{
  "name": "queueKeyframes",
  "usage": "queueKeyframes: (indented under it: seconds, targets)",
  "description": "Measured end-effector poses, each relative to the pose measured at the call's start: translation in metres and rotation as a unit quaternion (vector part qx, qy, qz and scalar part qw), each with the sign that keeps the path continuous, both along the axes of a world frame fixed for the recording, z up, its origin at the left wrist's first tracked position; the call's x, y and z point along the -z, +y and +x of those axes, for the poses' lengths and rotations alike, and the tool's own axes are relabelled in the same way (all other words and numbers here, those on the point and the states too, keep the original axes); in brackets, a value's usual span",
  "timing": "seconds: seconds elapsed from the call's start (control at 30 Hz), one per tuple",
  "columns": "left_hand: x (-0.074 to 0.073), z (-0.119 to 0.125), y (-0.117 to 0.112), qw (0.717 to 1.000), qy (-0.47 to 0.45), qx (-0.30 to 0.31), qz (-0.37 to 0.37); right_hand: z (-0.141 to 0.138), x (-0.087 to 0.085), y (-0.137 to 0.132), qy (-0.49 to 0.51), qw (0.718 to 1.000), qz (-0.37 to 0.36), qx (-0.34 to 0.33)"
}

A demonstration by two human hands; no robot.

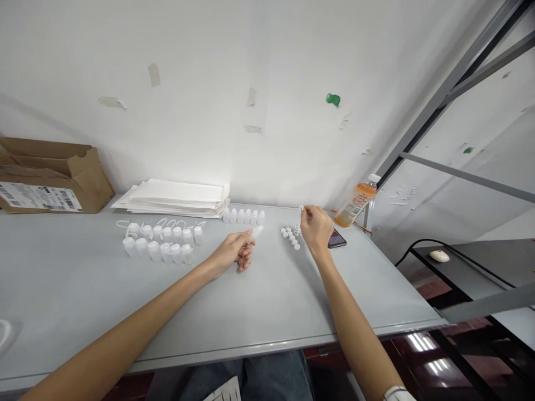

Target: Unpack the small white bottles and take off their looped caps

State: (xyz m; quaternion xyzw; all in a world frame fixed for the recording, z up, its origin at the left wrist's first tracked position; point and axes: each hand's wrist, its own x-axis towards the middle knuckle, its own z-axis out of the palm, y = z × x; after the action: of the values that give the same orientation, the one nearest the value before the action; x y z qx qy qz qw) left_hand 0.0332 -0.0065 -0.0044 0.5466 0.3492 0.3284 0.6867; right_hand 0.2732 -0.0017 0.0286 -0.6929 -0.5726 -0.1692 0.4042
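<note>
My left hand (234,250) is closed around a small translucent white bottle (256,233), its narrow end pointing up and to the right. To the right, my right hand (317,228) pinches a small white cap (301,208) above the table. Below and left of those fingers lies a loose group of small white caps (290,236), partly hidden by the hand. Behind the left hand stands a short row of white bottles (243,216). Two rows of similar bottles (154,250) stand at the left, the back ones with thin white loops on them.
A stack of white paper (175,196) lies by the wall, beside an open cardboard box (90,178). At the right are an orange drink bottle (357,203) and a phone (336,239) on the grey table (251,317). A metal frame (438,106) rises past the table's right end.
</note>
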Motion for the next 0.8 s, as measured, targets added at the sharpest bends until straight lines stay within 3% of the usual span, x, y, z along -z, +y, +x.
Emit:
queueKeyframes:
  seconds: [0.13,0.37,0.8]
  targets:
    - [-0.001,-0.001,-0.001,1.000,0.011,0.016,0.016,0.020,-0.008,-0.001,0.048,0.997,-0.044,0.051]
    - [-0.005,-0.003,-0.002,0.999,0.026,0.030,0.026,0.048,-0.009,0.000,0.109,0.964,-0.226,0.091]
    - [-0.007,-0.003,-0.003,0.998,0.036,0.044,0.032,0.055,-0.005,-0.001,0.025,0.925,-0.374,0.071]
